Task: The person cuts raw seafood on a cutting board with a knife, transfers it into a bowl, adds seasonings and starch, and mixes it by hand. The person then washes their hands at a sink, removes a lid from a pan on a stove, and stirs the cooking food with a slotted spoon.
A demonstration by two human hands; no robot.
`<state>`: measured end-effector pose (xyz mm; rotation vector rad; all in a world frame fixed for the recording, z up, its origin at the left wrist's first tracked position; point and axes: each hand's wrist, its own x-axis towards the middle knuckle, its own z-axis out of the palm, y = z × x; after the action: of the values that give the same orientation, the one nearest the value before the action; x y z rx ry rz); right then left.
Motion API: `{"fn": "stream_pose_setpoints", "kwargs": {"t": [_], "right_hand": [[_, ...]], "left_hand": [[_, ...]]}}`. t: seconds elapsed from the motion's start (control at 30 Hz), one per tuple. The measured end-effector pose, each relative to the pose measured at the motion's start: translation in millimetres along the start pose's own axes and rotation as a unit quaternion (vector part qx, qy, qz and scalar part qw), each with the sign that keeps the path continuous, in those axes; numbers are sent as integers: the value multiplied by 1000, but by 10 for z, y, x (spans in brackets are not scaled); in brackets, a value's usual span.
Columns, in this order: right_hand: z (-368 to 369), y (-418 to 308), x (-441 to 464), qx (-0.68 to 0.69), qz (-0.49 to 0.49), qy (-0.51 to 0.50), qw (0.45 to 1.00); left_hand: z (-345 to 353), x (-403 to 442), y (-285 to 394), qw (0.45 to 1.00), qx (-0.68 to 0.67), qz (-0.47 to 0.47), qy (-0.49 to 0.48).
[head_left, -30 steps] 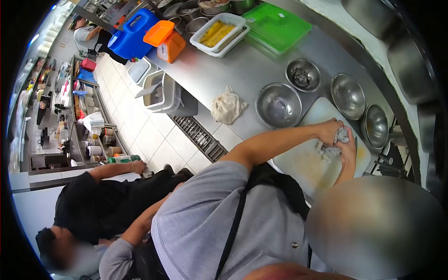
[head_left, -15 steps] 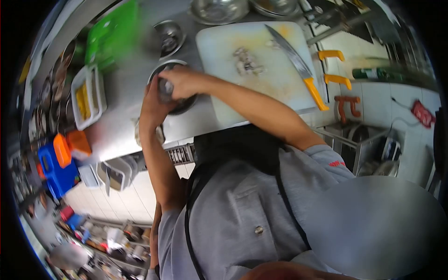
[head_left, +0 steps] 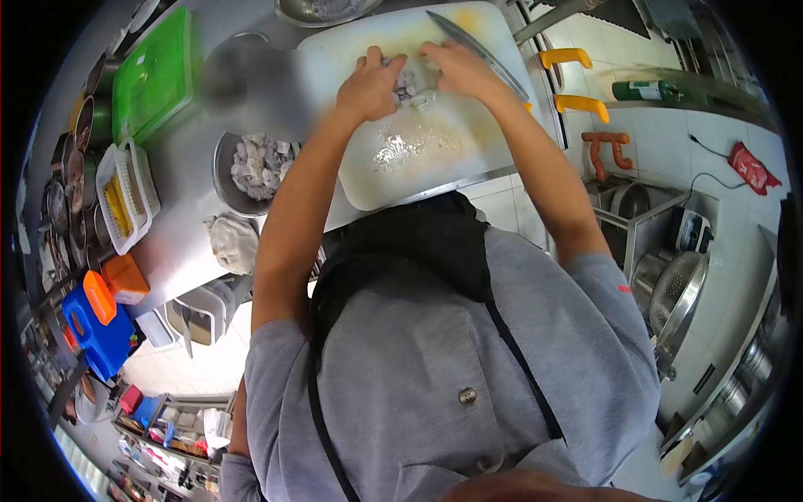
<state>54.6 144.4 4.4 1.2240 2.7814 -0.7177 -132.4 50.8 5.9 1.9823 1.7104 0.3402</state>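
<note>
My left hand (head_left: pixel 368 88) is over the white cutting board (head_left: pixel 360 180), its thumb and fingers apart around a small heap of pale grey raw food pieces (head_left: pixel 406 87) that look like seafood. On the heap's other side my right hand (head_left: pixel 462 69) has its fingers bent and apart, with nothing visible gripped. A large knife (head_left: pixel 481 48) lies beyond my right hand; my right forearm hides most of its orange handle. Left of the board stands a metal bowl (head_left: pixel 222 176) full of similar pieces, partly behind my left forearm. Wet drops shine on the board's near half.
Left on the steel counter (head_left: pixel 180 205) are a green-lidded container (head_left: pixel 155 75), a white basket (head_left: pixel 125 197) and a crumpled cloth (head_left: pixel 232 243). Another metal bowl (head_left: pixel 326 10) stands at the back. Yellow handles (head_left: pixel 581 107) stick out on the right.
Both hands have moved right from a bowl onto the board, around the food heap. The bowl of pieces now shows beside my left forearm. The view has shifted.
</note>
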Motion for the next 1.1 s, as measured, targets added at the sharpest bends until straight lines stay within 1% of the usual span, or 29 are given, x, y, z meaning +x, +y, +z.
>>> {"fn": "stream_pose_setpoints", "kwargs": {"t": [0.03,0.07,0.1,0.13,0.17,0.2,0.23,0.27,0.3,0.33,0.37,0.4,0.43,0.47,0.5,0.53,0.6,0.63,0.67,0.7,0.77,0.83,0.87,0.93,0.97,1.03,1.1], "right_hand": [[-7,-73,-90,1,-9,-2,1000],[1,-158,-217,34,9,3,999],[38,-224,-283,70,30,4,997],[121,-290,-261,76,23,-4,997],[206,-380,-200,94,48,31,994],[275,-468,-133,112,70,65,989],[315,-477,-34,118,51,56,990],[331,-438,64,96,44,82,991],[365,-424,116,75,39,107,991],[356,-449,153,80,24,102,991],[322,-444,181,130,34,80,988],[271,-448,196,177,47,59,981],[230,-454,201,175,39,56,982],[192,-462,207,254,65,16,965],[144,-514,202,330,92,-26,939],[113,-570,199,326,88,-31,941],[39,-709,198,433,41,-37,900],[-14,-842,206,433,41,-40,900],[-69,-1038,223,418,-15,-38,907],[-119,-1245,223,403,-69,-35,912],[-190,-1714,202,366,-110,-46,923],[13,-2042,326,330,-198,-2,923],[83,-2108,383,331,-197,-1,923],[240,-2221,419,256,-199,-6,946],[277,-2199,386,255,-203,-7,945],[258,-1962,240,321,-132,3,938],[150,-1630,-14,428,-39,-92,898]], "left_hand": [[-13,40,-32,1000,9,10,-22],[-23,67,-67,999,17,17,-44],[-21,79,-77,999,17,5,-44],[-14,89,-59,998,-20,11,-50],[-10,108,-34,997,-55,17,-51],[25,116,1,997,-54,2,-48],[47,121,25,997,-77,-11,-19],[46,98,18,995,-98,-25,11],[62,70,-21,995,-93,-44,16],[57,78,-54,994,-95,-33,42],[52,77,-94,993,-99,-17,68],[15,53,-114,992,-99,-24,75],[-19,36,-131,987,-145,-34,58],[-52,14,-154,980,-191,-43,43],[-118,-49,-142,979,-194,-47,50],[-172,-131,-134,968,-235,-63,59],[-366,-338,-124,951,-287,-89,70],[-517,-491,-126,947,-299,-98,71],[-639,-673,-155,959,-237,-50,146],[-759,-882,-183,961,-172,0,216],[-996,-1310,-208,956,-164,-70,234],[-1090,-1661,-335,941,-205,-148,224],[-1079,-1780,-411,942,-205,-147,223],[-935,-2096,-559,960,-101,-169,200],[-906,-2270,-641,959,-101,-171,203],[-841,-2620,-784,934,11,-197,297],[-646,-2989,-905,906,44,-298,298]]}}
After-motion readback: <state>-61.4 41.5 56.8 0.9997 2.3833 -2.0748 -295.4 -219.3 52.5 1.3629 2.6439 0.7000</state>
